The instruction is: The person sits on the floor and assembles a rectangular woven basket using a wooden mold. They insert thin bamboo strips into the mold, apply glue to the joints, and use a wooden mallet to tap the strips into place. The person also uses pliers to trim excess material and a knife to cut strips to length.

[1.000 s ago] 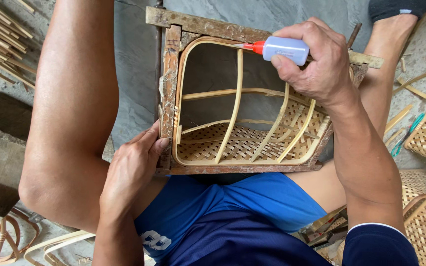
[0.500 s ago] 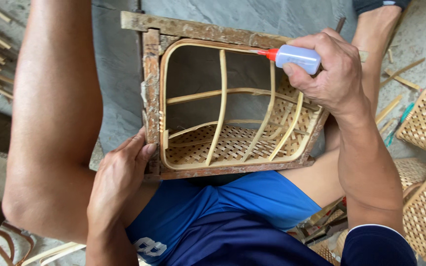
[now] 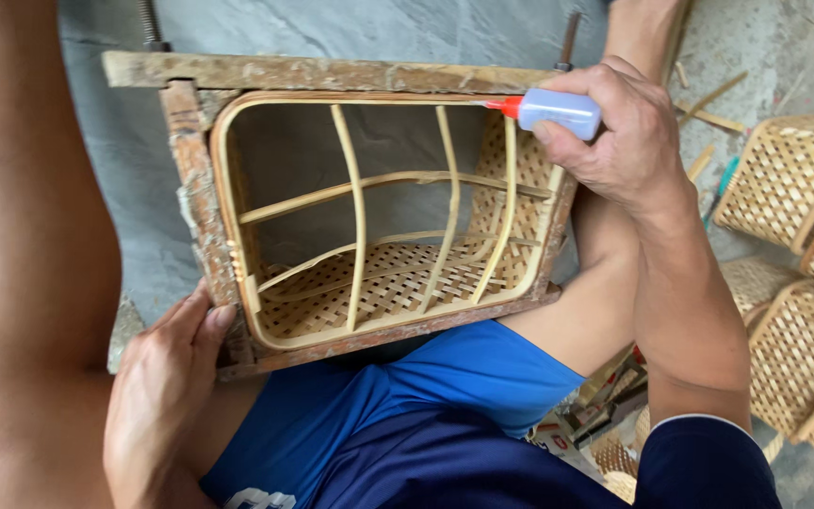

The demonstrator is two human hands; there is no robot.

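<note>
Two hands working: right hand (image 3: 619,141) clamped on glue bottle (image 3: 558,111), red tip at basket rim (image 3: 350,98); left hand (image 3: 167,377) flat against wooden frame (image 3: 190,207), fingers loose; squeeze lightly, trace the seam.

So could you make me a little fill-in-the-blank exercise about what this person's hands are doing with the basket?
1. The right hand holds a small glue bottle whose nozzle is coloured ____.
2. The left hand rests on the wooden frame at its lower ____ corner in the picture.
3. The unfinished basket sits ____ the wooden frame.
4. Finished woven baskets lie to the ____ of the picture.

Missing words: red; left; inside; right
</note>
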